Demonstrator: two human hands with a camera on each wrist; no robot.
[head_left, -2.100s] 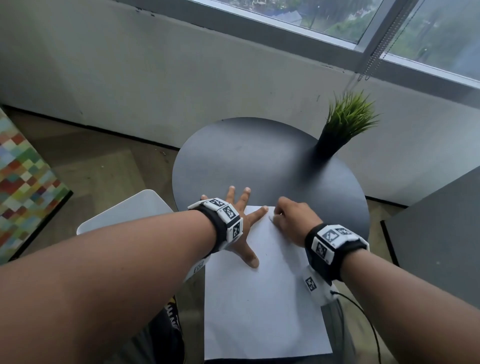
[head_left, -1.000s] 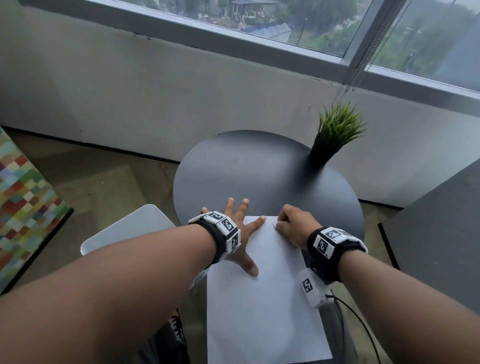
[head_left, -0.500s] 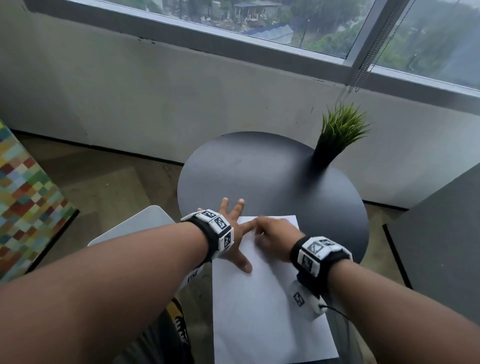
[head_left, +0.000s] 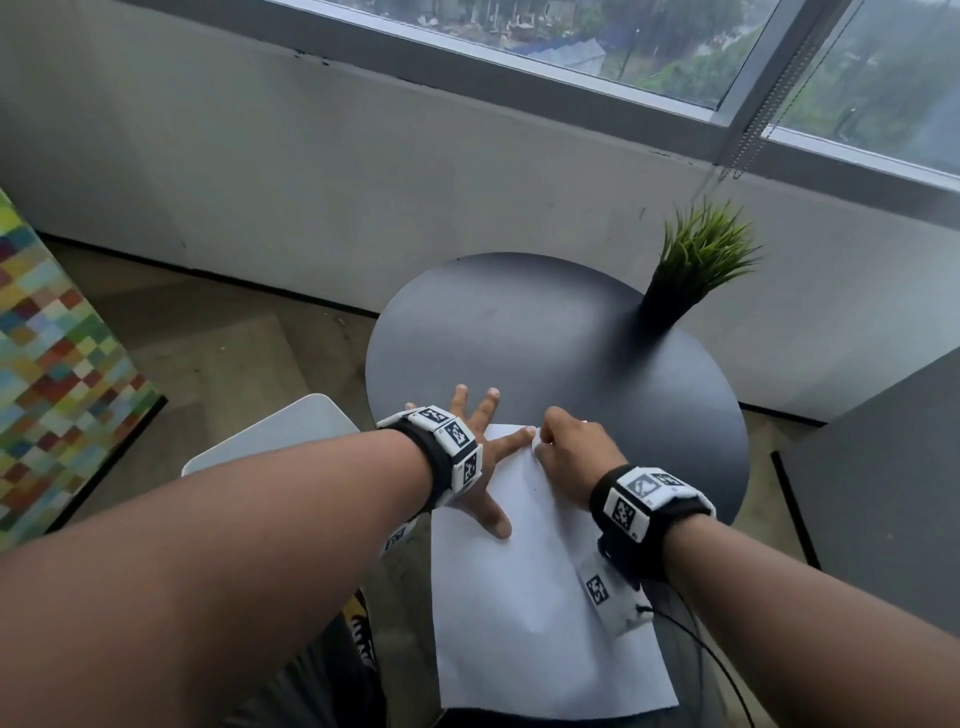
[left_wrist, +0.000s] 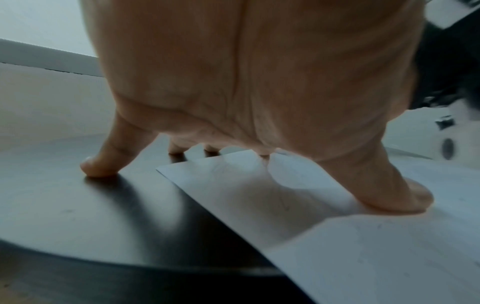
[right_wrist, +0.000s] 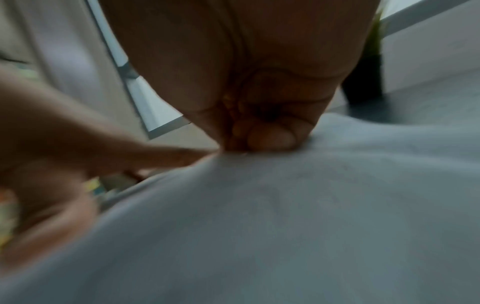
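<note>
Where the paper (head_left: 524, 597) sits: far end on the dark surface (head_left: 519, 332), near end hanging off.
Left hand (head_left: 491, 452) grip: released, spread flat, pinning it.
Right hand (head_left: 571, 452) grip: pinching the far corner.
Risk: overhang could drag it if that pin slips, crooked fold.

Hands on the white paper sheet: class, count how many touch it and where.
2. The left hand presses the far left corner of the white paper sheet; the right hand pinches its far edge alongside.
</note>
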